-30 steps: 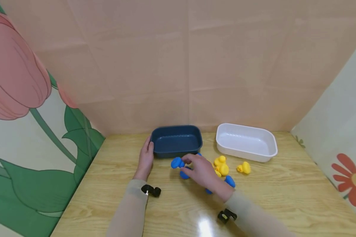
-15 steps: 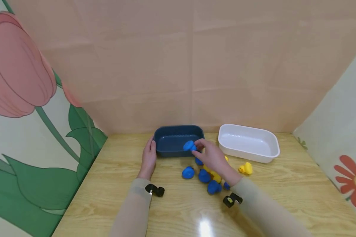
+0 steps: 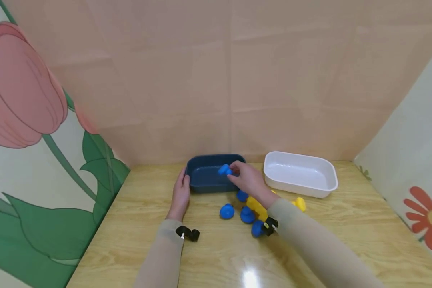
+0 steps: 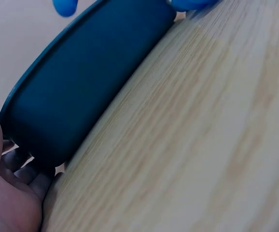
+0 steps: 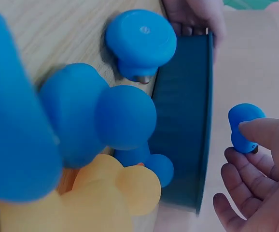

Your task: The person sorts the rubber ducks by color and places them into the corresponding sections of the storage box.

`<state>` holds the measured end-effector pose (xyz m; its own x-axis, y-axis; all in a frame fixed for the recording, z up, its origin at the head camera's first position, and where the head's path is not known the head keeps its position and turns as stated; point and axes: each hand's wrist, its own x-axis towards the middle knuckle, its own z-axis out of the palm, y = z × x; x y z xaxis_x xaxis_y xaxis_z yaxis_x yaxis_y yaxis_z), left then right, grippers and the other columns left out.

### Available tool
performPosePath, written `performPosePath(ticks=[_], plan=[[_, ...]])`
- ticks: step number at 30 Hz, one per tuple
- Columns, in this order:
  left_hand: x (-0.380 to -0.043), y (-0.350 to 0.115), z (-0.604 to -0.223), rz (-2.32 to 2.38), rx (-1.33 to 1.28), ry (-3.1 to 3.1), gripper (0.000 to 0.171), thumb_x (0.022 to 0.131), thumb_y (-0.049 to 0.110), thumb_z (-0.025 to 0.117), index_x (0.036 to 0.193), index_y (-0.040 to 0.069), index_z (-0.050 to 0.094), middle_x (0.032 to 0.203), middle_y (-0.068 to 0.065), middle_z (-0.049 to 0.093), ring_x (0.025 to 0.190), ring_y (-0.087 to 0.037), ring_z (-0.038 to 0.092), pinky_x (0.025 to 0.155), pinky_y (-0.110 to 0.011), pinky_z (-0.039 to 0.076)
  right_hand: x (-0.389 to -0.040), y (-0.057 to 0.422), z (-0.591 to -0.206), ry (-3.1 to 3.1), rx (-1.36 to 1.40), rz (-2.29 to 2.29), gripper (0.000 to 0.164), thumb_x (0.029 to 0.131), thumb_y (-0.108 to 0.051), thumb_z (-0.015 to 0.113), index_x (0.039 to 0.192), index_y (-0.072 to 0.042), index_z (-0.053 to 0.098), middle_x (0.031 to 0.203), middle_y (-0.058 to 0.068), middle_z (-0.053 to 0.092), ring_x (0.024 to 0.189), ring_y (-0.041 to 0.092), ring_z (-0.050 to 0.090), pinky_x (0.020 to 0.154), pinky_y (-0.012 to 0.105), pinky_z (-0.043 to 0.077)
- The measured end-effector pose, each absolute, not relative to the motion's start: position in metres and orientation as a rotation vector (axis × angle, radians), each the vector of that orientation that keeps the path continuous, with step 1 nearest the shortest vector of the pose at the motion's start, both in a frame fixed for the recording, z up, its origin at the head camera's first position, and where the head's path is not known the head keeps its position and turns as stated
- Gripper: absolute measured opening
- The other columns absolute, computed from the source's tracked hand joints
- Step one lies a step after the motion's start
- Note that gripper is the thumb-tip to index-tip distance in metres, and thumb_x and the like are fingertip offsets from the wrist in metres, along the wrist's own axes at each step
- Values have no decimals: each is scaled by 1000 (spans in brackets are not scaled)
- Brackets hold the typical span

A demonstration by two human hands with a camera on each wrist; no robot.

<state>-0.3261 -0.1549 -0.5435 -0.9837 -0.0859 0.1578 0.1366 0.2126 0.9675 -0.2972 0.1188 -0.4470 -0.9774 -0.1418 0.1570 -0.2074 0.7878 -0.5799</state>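
Note:
In the head view my right hand [image 3: 250, 179] pinches a blue rubber duck [image 3: 225, 170] between thumb and fingertips, over the dark blue tray [image 3: 210, 188]. The right wrist view shows the pinched duck [image 5: 245, 126] above the tray's rim level. My left hand [image 3: 181, 195] holds the tray by its left end. In the left wrist view its fingers [image 4: 28, 171] lie against that end wall, with the thumb near the rim. Several blue ducks [image 3: 227, 211] and yellow ducks [image 3: 256, 207] lie on the table in front of the tray, partly hidden by my right forearm.
A white tray [image 3: 301, 190] stands to the right of the dark blue one. One yellow duck [image 3: 300, 204] lies in front of it, apart from the pile. A pink-beige cloth [image 3: 165, 100] closes off the back, with flower-printed panels at both sides.
My right hand has lifted the blue duck from the table pile, up and forward over the dark blue tray. The left hand stays at the tray's left end.

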Motion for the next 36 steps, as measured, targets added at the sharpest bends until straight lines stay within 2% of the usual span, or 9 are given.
performPosePath(ticks=[7,14,17,23,29,36], plan=[[-323,-155,-544,-1899,-69,-2301,55,121,31,42,175,18,35,179,-7,33,166,-30,25,134,-52,21,-308,112,-452,-2878,310,938,35,105,-28,79,133,-8,72,127,11,77,117,31,72,101,51,59],[-326,-154,-545,-1906,-80,-2328,58,121,41,40,175,21,33,179,-4,31,166,-27,24,134,-50,22,-308,115,-455,-2848,292,979,52,105,-30,79,151,-10,64,135,12,75,123,32,70,103,54,56],[-328,-154,-545,-1882,-78,-2332,59,121,42,41,175,19,35,179,-6,33,166,-28,26,134,-50,23,-305,118,-455,-2841,302,980,57,105,-31,79,154,-9,61,136,13,73,121,33,70,103,54,57],[-327,-155,-544,-1868,-85,-2324,59,121,42,41,174,19,36,178,-6,35,165,-29,27,134,-51,23,-291,123,-459,-2834,331,973,58,105,-34,80,154,-10,62,132,12,74,119,32,71,103,52,58],[-328,-155,-544,-1885,-84,-2323,59,121,42,40,175,19,36,179,-5,33,166,-28,25,134,-50,22,-267,126,-463,-2797,428,949,52,103,-35,82,147,-12,69,129,8,75,117,29,72,100,51,59],[-329,-155,-546,-1882,-95,-2308,60,121,43,41,174,18,36,179,-9,31,167,-31,23,134,-53,20,-245,123,-466,-2768,549,997,49,100,-28,86,143,-9,72,126,5,75,115,27,71,97,49,60]])
